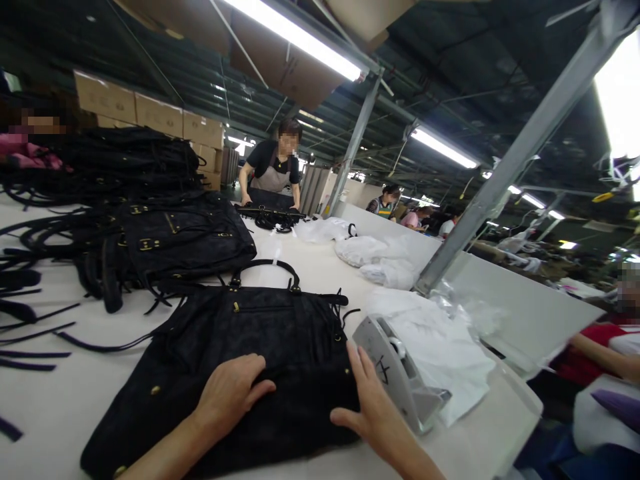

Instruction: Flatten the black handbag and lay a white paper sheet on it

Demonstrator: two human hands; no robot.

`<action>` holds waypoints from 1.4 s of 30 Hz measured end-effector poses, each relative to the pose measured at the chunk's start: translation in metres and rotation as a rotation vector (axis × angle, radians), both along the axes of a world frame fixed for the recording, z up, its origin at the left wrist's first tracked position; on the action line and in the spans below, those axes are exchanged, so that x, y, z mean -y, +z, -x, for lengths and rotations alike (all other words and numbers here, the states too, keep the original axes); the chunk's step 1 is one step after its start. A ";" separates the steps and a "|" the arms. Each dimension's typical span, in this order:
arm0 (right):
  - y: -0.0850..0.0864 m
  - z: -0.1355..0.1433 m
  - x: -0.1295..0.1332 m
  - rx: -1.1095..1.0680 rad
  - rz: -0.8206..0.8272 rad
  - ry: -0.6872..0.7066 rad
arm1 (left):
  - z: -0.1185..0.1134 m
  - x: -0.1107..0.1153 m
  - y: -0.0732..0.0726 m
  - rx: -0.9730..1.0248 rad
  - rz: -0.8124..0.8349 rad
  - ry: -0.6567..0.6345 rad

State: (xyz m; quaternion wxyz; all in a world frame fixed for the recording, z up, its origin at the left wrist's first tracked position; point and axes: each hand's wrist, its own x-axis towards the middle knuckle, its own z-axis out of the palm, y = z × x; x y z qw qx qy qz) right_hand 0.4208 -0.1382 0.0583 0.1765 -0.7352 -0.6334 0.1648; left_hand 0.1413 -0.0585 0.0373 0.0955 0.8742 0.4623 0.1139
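- Head view, lower centre: a black handbag [250, 360] lies flat on the white tabletop [65, 400], its looped handle toward the top of the frame, brass studs showing along its lower left edge.
- Left hand [233, 393] rests palm-down on the bag's lower middle; fingers loosely curled and pressed on the fabric, not closed around anything.
- Right hand [373, 413] sits at the bag's right edge, fingers [361, 363] spread open, tips touching the side of the bag; thumb points left along the lower hem. It holds nothing.
- Just right of that hand: a grey-white tape dispenser [400, 373], and against it a heap of white wrapping material [440, 353].
- Left of frame, middle: a stack of similar black bags [170, 240], with loose black straps [30, 327] trailing across the tabletop.
- Upper centre: a co-worker [275, 167] leans over another bag at the far end; more white bundles [380, 257] lie along the right of the tabletop.
- Progress, as a judgement: the bag looks laid out and smoothed, still unwrapped; the pile at left appears not yet handled.
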 end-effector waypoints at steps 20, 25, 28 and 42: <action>0.053 -0.051 -0.050 -0.088 0.180 0.327 | -0.055 0.002 0.038 0.186 0.198 -0.015; 0.022 -0.032 -0.085 0.093 -0.087 0.202 | -0.067 -0.028 0.028 0.090 0.104 -0.033; -0.001 -0.025 -0.085 0.198 -0.196 0.110 | -0.072 -0.040 0.010 0.030 0.093 -0.068; -0.050 -0.034 -0.029 0.823 -0.573 0.927 | -0.069 -0.042 -0.009 0.069 0.017 -0.049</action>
